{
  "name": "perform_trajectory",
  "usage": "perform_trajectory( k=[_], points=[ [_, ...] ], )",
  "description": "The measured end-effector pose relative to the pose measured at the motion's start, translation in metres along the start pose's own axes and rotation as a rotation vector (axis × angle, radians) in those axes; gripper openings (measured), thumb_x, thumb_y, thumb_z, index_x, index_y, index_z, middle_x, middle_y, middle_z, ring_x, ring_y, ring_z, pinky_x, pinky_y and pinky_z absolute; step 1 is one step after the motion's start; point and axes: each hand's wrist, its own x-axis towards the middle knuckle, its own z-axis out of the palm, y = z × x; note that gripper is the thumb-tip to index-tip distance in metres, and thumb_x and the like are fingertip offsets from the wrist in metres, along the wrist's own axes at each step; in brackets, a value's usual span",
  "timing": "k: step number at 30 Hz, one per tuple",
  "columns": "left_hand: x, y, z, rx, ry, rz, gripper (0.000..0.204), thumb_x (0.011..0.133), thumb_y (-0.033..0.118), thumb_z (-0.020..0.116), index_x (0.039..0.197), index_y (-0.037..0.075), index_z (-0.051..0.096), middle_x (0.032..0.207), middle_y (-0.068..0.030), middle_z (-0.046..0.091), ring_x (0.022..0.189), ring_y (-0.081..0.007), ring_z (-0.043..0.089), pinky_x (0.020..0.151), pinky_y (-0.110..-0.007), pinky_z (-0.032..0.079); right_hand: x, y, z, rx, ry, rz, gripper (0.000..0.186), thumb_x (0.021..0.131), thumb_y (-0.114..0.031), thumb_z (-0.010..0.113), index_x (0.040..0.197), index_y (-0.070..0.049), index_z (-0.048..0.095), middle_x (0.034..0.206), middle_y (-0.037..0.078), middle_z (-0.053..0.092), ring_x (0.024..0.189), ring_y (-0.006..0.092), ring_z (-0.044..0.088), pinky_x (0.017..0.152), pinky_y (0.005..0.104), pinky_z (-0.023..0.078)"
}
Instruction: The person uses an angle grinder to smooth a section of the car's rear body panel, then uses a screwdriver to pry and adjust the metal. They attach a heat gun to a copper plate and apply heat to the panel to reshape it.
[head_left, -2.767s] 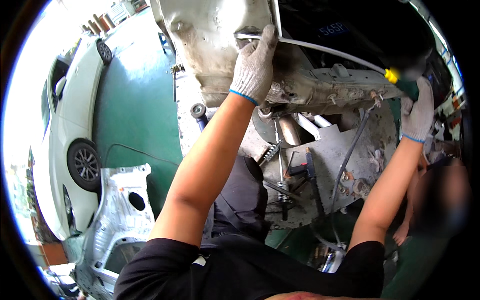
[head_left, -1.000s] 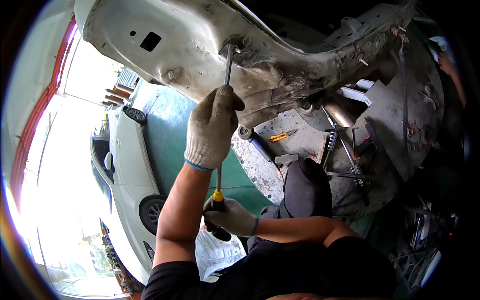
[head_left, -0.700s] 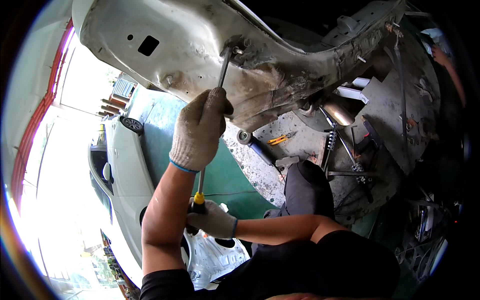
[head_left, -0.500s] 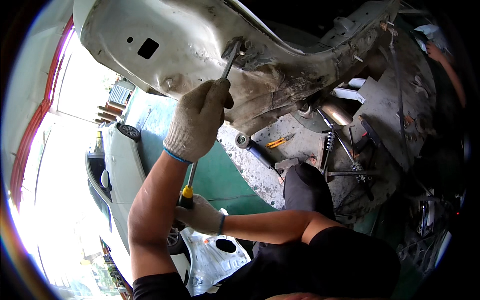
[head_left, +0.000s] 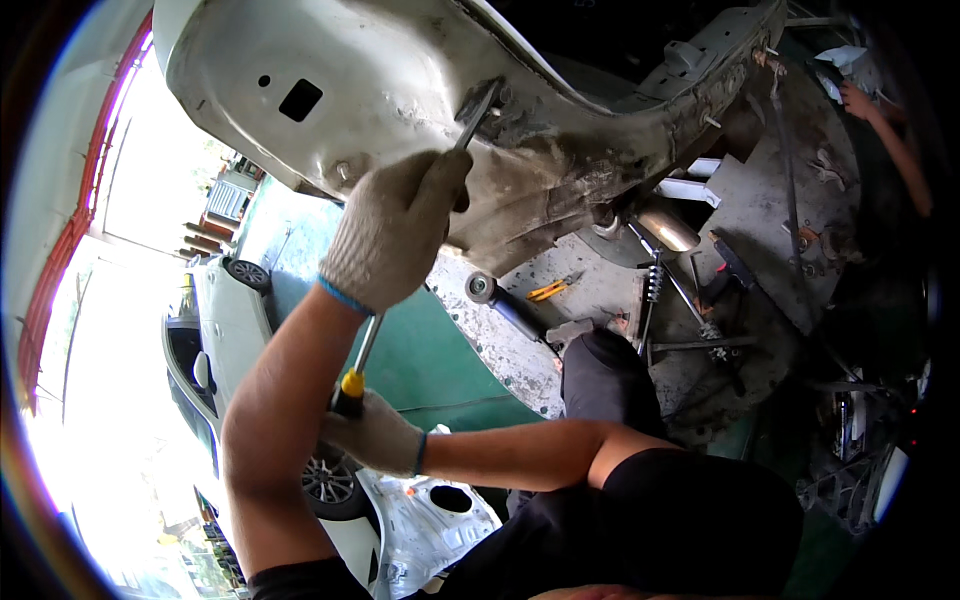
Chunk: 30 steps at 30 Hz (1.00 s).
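Observation:
My left hand [head_left: 390, 228], in a knitted work glove with a blue cuff, is closed around the shaft of a long screwdriver [head_left: 367, 345]. The screwdriver slants up and to the right, its blade end against a dirty, scraped patch beside a small stud on a bare metal car body panel [head_left: 400, 85]. Lower down, my right hand [head_left: 378, 435], gloved alike, wraps the yellow and black handle. Its fingers are partly hidden behind my left forearm. The panel has a square hole and a small round one at its left.
An angle grinder [head_left: 505, 310], yellow-handled pliers [head_left: 553, 287] and a coil spring rod [head_left: 655, 285] lie on the spotted platform. A white car [head_left: 225, 330] stands left, a white metal panel [head_left: 425, 515] below. Another person's arm [head_left: 890, 140] reaches in at far right.
The screwdriver's handle and my right hand have shifted slightly left, and the tool leans a little more. Both hands keep their hold. The view has turned slightly.

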Motion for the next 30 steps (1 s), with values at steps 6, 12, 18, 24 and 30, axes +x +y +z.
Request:
perform_trajectory(
  k=[6, 12, 18, 24, 30],
  points=[
    [-0.015, 0.007, 0.004, -0.117, 0.005, -0.233, 0.046, 0.109, 0.037, 0.049, 0.085, 0.002, 0.064, 0.064, 0.0004, 0.051, 0.056, -0.0060, 0.045, 0.053, -0.025, 0.037, -0.013, 0.028, -0.003, 0.010, 0.000, 0.022, 0.013, 0.098, -0.015, 0.060, 0.098, -0.002, 0.063, 0.078, 0.003, 0.066, 0.069, 0.0118, 0.063, 0.064, 0.0280, 0.051],
    [-0.026, 0.002, 0.000, -0.101, 0.016, -0.278, 0.045, 0.110, 0.036, 0.049, 0.084, 0.003, 0.064, 0.062, 0.0017, 0.049, 0.054, -0.0052, 0.043, 0.051, -0.025, 0.035, -0.013, 0.030, 0.009, -0.132, -0.006, -0.018, 0.013, 0.097, -0.014, 0.060, 0.098, -0.002, 0.064, 0.081, 0.004, 0.066, 0.073, 0.0117, 0.064, 0.069, 0.0281, 0.052],
    [-0.006, 0.006, -0.006, -0.032, -0.035, -0.171, 0.046, 0.109, 0.037, 0.050, 0.083, 0.002, 0.064, 0.061, 0.0015, 0.051, 0.052, -0.0059, 0.043, 0.050, -0.026, 0.035, 0.000, 0.005, 0.021, 0.071, -0.028, 0.007, 0.016, 0.100, -0.018, 0.062, 0.095, -0.002, 0.063, 0.077, 0.005, 0.065, 0.066, 0.0130, 0.063, 0.062, 0.0289, 0.055],
    [-0.004, 0.013, -0.010, 0.099, -0.058, -0.075, 0.047, 0.109, 0.038, 0.050, 0.082, 0.002, 0.065, 0.058, 0.0000, 0.050, 0.052, -0.0074, 0.045, 0.050, -0.028, 0.037, 0.003, 0.010, 0.027, 0.191, -0.049, 0.037, 0.020, 0.100, -0.022, 0.064, 0.101, -0.002, 0.064, 0.080, 0.007, 0.067, 0.070, 0.0154, 0.067, 0.062, 0.0304, 0.057],
    [-0.008, 0.016, -0.010, 0.056, -0.028, -0.130, 0.049, 0.108, 0.041, 0.050, 0.082, 0.002, 0.065, 0.060, -0.0015, 0.050, 0.054, -0.0095, 0.048, 0.053, -0.029, 0.039, -0.003, 0.016, 0.033, 0.161, -0.069, 0.023, 0.022, 0.101, -0.024, 0.065, 0.097, -0.002, 0.066, 0.079, 0.006, 0.068, 0.068, 0.0140, 0.067, 0.063, 0.0296, 0.057]
  ],
)
